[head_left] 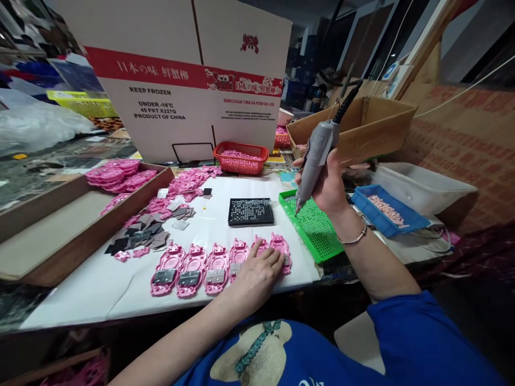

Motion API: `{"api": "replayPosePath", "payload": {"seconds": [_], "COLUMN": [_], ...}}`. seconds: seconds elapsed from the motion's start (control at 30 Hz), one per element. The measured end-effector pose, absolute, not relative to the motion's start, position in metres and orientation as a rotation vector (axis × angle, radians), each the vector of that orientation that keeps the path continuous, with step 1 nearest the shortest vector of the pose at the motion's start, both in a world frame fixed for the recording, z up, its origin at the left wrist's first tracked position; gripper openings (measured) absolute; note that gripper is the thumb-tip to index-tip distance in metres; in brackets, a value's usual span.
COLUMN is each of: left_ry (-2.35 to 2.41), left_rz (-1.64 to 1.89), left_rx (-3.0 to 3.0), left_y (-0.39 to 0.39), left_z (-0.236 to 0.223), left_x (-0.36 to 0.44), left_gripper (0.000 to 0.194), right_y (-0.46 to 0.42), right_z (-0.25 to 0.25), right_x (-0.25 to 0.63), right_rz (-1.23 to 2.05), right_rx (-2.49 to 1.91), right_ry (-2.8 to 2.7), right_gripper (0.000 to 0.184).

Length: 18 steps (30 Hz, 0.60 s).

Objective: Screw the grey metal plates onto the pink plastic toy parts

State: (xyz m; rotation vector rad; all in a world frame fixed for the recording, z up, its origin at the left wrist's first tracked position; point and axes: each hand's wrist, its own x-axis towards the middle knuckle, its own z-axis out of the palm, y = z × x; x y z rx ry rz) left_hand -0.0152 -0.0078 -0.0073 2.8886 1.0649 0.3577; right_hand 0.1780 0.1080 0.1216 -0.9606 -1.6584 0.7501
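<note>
My right hand (330,185) is wrapped round a grey electric screwdriver (317,155), held upright at a tilt with its bit pointing down over the edge of a green perforated basket (317,236). My left hand (259,273) lies with fingers stretched out across the right end of a row of pink plastic casings (217,262). It partly hides several of them. Dark or silvery plates (189,278) sit in the lower part of the casings. Beyond the row is a black tray (250,211) full of small screws.
Grey plates (148,233) and a heap of pink parts (187,185) lie left, beside a cardboard tray (52,225) with pink casings. A red basket (241,161) stands before a printed carton (173,123). At right are a blue tray (362,203) and a white tub (430,182).
</note>
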Motion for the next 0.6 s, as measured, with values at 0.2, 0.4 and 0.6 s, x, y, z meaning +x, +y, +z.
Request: {"api": "replayPosePath", "payload": {"seconds": [0.2,0.4,0.6], "left_ry": [1.064,1.054,1.029], "left_rz": [0.368,0.356,0.325], "left_rx": [2.899,2.915,2.923], "left_y": [-0.007,-0.008,-0.008], "left_z": [-0.007,-0.004,-0.001], "left_x": [-0.015,-0.014,-0.015], "left_gripper": [0.037,0.034,0.035], "right_y": [0.101,0.099,0.091], "right_z": [0.123,0.121,0.121], "right_x": [0.174,0.172,0.167], "right_rz": [0.755,0.669,0.685], "right_rx": [-0.963,-0.989,-0.912], "right_ry": [-1.638,-1.644,-1.603], "right_gripper": [0.073,0.089,0.081]}}
